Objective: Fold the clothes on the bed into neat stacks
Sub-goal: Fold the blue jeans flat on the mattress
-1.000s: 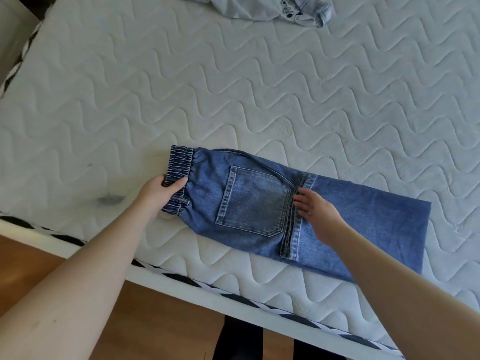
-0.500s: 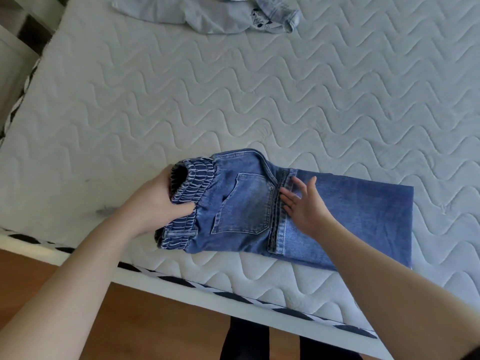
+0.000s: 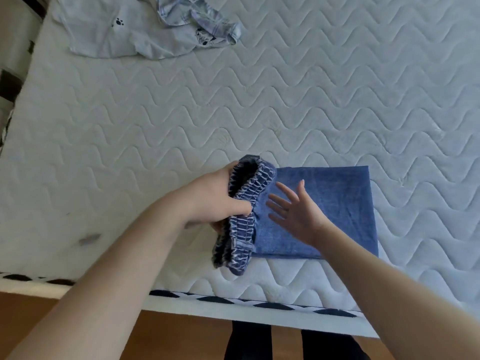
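Observation:
Blue jeans (image 3: 337, 203) lie near the front edge of the white quilted mattress (image 3: 233, 113), the legs flat to the right. My left hand (image 3: 215, 201) grips the elastic waistband (image 3: 246, 193) and holds that end raised and swung over toward the legs. My right hand (image 3: 293, 211) lies flat with fingers spread on the denim just right of the waistband. A crumpled pale blue garment (image 3: 145, 29) with small dark prints lies at the far left of the bed.
The mattress front edge (image 3: 233, 302) has a black-and-white trim, with wooden floor (image 3: 181, 339) below it. My dark-clothed legs (image 3: 285, 344) stand against the bed. A dark slatted frame (image 3: 10, 81) shows past the left edge.
My left hand has lifted the waistband off the mattress and carried it right, over the legs. The back pocket is now hidden. My right hand stays flat on the denim, fingers spread wider.

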Tool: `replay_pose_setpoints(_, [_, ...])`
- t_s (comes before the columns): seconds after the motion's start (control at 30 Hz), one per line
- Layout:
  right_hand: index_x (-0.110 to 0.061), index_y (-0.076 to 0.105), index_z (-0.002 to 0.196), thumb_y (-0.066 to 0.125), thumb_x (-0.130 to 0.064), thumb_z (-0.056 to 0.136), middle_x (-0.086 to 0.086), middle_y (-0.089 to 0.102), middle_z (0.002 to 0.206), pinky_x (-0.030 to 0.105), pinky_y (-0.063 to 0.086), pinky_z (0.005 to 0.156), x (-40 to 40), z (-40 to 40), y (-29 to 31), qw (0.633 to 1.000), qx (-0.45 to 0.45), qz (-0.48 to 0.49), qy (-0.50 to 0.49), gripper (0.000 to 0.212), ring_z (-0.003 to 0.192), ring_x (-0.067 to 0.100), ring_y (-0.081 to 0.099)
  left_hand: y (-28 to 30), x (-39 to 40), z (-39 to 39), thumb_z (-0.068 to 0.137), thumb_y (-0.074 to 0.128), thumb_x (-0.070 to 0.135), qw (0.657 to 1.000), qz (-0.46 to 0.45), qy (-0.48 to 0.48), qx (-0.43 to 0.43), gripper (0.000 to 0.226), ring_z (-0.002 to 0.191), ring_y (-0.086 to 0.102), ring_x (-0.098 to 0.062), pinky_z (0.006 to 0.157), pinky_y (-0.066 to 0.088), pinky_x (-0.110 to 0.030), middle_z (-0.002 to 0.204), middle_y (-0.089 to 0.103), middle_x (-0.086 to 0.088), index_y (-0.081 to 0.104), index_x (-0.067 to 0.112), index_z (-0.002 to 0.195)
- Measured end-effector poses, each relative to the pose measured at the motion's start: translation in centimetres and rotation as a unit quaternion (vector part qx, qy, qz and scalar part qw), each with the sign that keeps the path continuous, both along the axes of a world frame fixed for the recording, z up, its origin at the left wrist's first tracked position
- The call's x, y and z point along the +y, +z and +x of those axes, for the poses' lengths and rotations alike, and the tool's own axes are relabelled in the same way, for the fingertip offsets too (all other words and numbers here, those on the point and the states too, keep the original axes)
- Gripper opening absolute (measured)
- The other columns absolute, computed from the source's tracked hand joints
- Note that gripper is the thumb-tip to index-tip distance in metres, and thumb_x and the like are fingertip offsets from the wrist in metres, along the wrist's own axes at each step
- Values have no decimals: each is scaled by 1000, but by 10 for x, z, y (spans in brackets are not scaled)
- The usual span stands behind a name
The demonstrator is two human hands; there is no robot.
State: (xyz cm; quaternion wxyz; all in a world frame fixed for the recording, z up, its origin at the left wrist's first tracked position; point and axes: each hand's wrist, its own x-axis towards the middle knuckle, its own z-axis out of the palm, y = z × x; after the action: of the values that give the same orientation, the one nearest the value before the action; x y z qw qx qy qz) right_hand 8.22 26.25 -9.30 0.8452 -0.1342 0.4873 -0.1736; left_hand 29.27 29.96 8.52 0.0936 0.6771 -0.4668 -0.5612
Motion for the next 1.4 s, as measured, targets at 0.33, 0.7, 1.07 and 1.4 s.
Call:
replay_pose_setpoints(0.33, [-31, 70, 115, 24, -53, 102, -1, 69, 118, 33, 48, 74, -18, -101, 17, 998, 50, -19, -43, 53, 101, 12, 67, -88, -45, -147, 80, 63, 40, 994, -15, 23, -103, 69, 106, 61, -28, 85, 52, -36, 121, 63, -6, 30, 29, 140])
replay_pose_setpoints(0.7, [-30, 62, 117, 77, -61, 72, -5, 73, 110, 36, 55, 87, -19, -117, 5, 961, 205, -175, 63, 56, 100, 11, 70, -134, -39, -139, 94, 40, 11, 991, 57, -90, 77, 55, 121, 55, -1, 105, 36, -21, 134, 61, 13, 42, 33, 145])
replay_pose_setpoints(1.07, [-23, 68, 105, 84, -30, 67, 4, 75, 102, 37, 58, 76, -17, -136, -6, 967, 176, -179, 35, 42, 95, 23, 72, -186, -88, -56, 99, 54, 26, 945, -213, -123, -214, 38, 122, 53, -28, 106, 38, -39, 133, 60, -7, 54, 12, 135])
replay_pose_setpoints(1.4, [-16, 70, 103, 82, -23, 62, 16, 72, 104, 38, 57, 76, -18, -145, -13, 983, 116, -139, -16, 43, 95, 35, 70, -201, -98, -36, 94, 41, 62, 952, -112, -246, -146, 41, 89, 63, -27, 81, 50, -41, 106, 71, -4, 46, 30, 120])
